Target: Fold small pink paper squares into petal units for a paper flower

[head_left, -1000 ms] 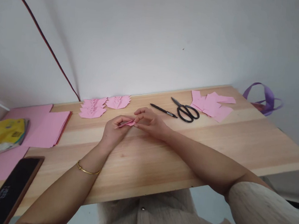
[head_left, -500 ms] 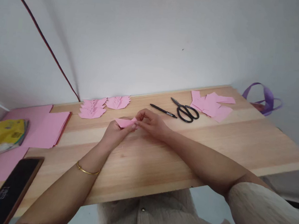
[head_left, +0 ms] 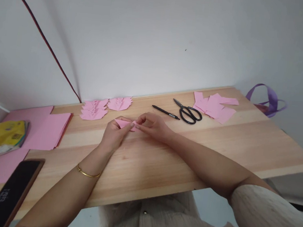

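Both of my hands meet over the middle of the wooden table (head_left: 162,164) around a small folded pink paper piece (head_left: 125,124). My left hand (head_left: 114,135), with a gold bangle on its wrist, pinches the piece from the left. The fingertips of my right hand (head_left: 151,125) pinch its right end. The paper is held just above the tabletop, its pointed tip to the left.
Cut pink paper shapes (head_left: 94,109) lie at the back by the wall. A black pen (head_left: 165,112), black scissors (head_left: 189,113) and loose pink paper scraps (head_left: 215,105) lie at the back right. A stack of pink sheets (head_left: 49,130), a yellow packet (head_left: 3,138) and a phone (head_left: 12,189) are at the left.
The pink piece has turned from edge-on to showing its flat face, and both hands shifted slightly while staying pinched on it.
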